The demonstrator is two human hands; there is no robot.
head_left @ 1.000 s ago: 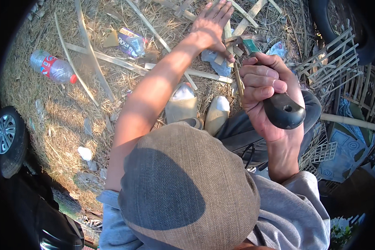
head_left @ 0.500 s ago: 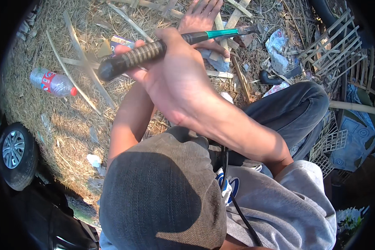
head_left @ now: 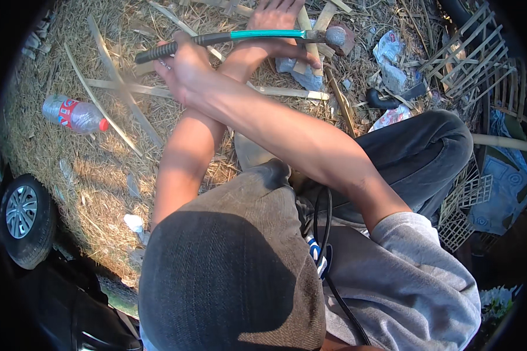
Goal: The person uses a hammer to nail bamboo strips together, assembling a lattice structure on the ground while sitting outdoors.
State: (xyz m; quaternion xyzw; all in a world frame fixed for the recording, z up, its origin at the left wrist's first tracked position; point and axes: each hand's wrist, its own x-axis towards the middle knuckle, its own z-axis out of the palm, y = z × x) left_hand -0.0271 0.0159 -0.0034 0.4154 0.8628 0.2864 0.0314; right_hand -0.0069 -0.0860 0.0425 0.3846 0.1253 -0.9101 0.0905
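Note:
My right hand (head_left: 188, 65) is wrapped round the dark ribbed grip of a hammer (head_left: 267, 34) with a teal shaft. The hammer lies across, above my left hand, its metal head beside crossed pale bamboo strips (head_left: 322, 22) and a reddish stone (head_left: 349, 44). My right forearm crosses over my left one. At the top edge, my left hand (head_left: 270, 20) lies flat with its fingers stretched out and its thumb reaching to the strips. Its fingertips are partly cut off by the picture edge.
Loose strips (head_left: 112, 67) and a plastic bottle (head_left: 76, 115) lie on dry straw at the left. A woven bamboo lattice (head_left: 471, 50), a dark curved pipe (head_left: 386, 100) and plastic scraps (head_left: 387, 47) are at the right. A car wheel (head_left: 22, 212) stands lower left.
The hammer has swung away from the camera, down toward the strips, and its head has shifted left. My right hand has lowered over my left forearm; my left hand stays in place.

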